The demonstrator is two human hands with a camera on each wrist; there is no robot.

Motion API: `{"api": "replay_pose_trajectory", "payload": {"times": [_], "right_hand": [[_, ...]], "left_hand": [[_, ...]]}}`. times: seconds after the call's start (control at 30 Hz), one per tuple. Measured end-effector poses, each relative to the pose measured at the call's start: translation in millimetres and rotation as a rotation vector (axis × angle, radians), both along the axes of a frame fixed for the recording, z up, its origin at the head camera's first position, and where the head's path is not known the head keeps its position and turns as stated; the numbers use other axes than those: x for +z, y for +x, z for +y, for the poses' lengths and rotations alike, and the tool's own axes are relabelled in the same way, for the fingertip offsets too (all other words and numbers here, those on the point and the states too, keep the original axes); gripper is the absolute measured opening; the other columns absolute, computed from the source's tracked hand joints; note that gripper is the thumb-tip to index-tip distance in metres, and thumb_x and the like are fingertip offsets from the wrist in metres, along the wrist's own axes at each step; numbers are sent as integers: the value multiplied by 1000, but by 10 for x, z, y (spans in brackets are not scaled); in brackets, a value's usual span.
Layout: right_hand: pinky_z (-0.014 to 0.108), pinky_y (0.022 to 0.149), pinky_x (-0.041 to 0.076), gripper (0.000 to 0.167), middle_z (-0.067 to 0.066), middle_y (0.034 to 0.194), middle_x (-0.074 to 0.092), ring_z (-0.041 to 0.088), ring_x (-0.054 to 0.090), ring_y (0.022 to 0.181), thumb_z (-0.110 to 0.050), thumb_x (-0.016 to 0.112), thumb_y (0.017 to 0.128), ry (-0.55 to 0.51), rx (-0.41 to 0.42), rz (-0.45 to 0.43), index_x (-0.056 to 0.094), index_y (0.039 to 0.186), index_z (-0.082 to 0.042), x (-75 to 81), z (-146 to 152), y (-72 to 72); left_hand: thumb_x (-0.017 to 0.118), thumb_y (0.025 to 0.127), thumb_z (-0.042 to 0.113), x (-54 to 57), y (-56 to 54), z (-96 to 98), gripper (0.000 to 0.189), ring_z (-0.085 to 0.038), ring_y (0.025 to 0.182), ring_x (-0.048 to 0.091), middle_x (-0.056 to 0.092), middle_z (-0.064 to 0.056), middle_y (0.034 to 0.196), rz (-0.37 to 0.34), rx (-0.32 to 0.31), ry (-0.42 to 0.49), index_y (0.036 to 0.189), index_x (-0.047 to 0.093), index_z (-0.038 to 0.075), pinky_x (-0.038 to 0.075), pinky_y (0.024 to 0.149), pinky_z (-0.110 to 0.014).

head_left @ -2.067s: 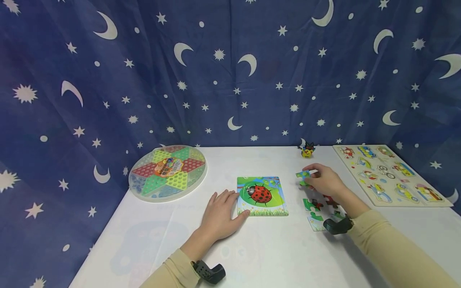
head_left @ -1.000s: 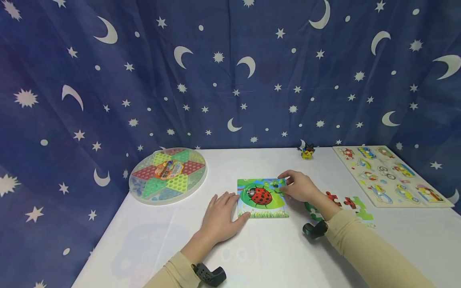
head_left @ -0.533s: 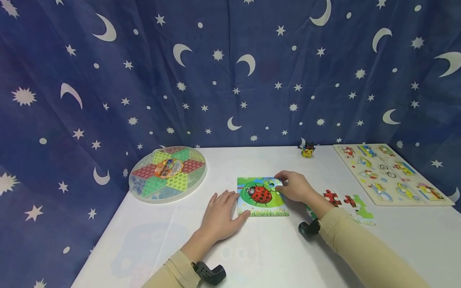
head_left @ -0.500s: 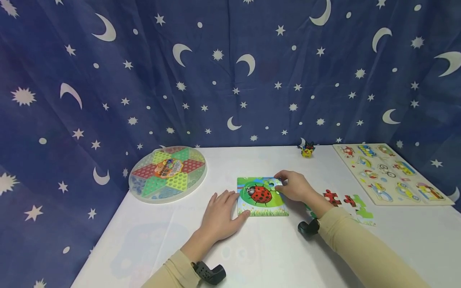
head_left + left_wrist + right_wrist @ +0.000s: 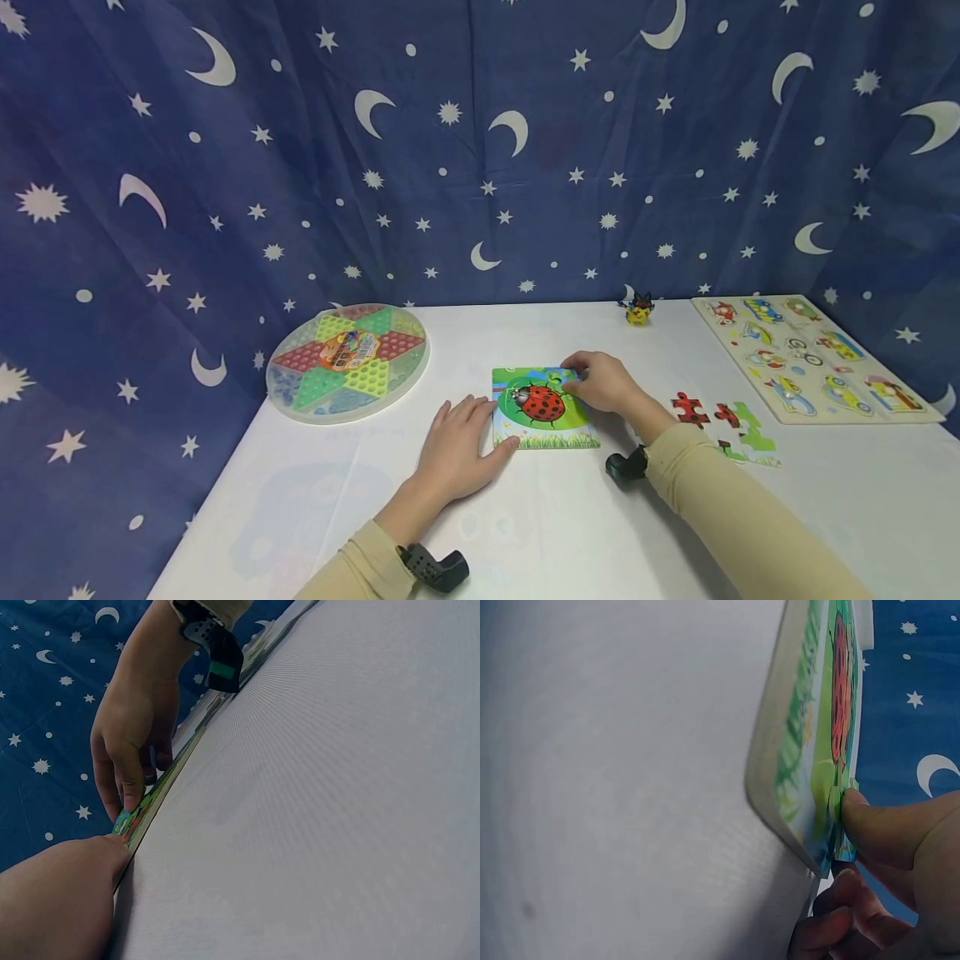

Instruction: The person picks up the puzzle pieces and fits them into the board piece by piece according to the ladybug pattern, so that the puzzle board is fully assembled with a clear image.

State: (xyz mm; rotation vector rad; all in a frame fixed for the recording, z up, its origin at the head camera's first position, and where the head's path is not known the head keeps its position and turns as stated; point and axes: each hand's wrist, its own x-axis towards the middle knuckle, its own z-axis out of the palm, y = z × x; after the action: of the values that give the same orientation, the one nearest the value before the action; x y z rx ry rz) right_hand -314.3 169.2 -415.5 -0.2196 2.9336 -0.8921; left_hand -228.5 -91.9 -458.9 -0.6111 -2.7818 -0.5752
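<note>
On the white table [image 5: 540, 525], at the nearest, the left hand [image 5: 457, 450] is laid low, its fingers stretched forward and slightly spread; the left edge of the ladybird board [image 5: 555, 442] is touched by the fingertips, and the near edge, close to the left corner, by the thumb. By this pose, sliding of the board is probably prevented. Lying flat between the two hands, the board is judged to be light and stiff, with a smooth printed face, so it is best held by its edges. Farther off, at the far right corner, a small puzzle piece [image 5: 847, 847] is pinched by the right hand [image 5: 603, 383] between thumb and finger, with the forearm reached forward. Whether the piece is fully seated cannot be told. Being thin and apparently rigid, it should be taken by its sides; its tabs might be damaged by force.
</note>
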Motion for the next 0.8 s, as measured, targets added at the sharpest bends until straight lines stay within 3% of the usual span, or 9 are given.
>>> {"api": "replay_pose_trajectory", "payload": {"times": [0.33, 0.57, 0.8], "right_hand": [[52, 99, 48, 35, 13, 112, 65, 32, 58, 107, -19, 76, 93, 38, -2, 31, 69, 124, -4, -8, -45, 0], [47, 86, 50, 14, 11, 102, 61, 29, 57, 95, -17, 79, 90, 100, -7, 71, 71, 96, -8, 15, -90, 23], [56, 101, 48, 23, 11, 120, 69, 34, 60, 117, -18, 78, 92, 120, -39, 35, 76, 114, -12, 58, -145, 48]], "left_hand": [[58, 96, 57, 0, 6, 3, 67, -30, 142, 43, 56, -9, 146, -15, 1, 3, 144, 57, 11, 22, 122, -54], [58, 97, 58, 11, 8, 10, 67, -29, 143, 43, 55, -9, 147, -18, 2, 1, 145, 56, 11, 22, 122, -53], [58, 97, 58, 26, 14, 0, 67, -29, 144, 42, 55, -9, 147, -30, 5, 3, 145, 56, 11, 21, 123, -53]]}}
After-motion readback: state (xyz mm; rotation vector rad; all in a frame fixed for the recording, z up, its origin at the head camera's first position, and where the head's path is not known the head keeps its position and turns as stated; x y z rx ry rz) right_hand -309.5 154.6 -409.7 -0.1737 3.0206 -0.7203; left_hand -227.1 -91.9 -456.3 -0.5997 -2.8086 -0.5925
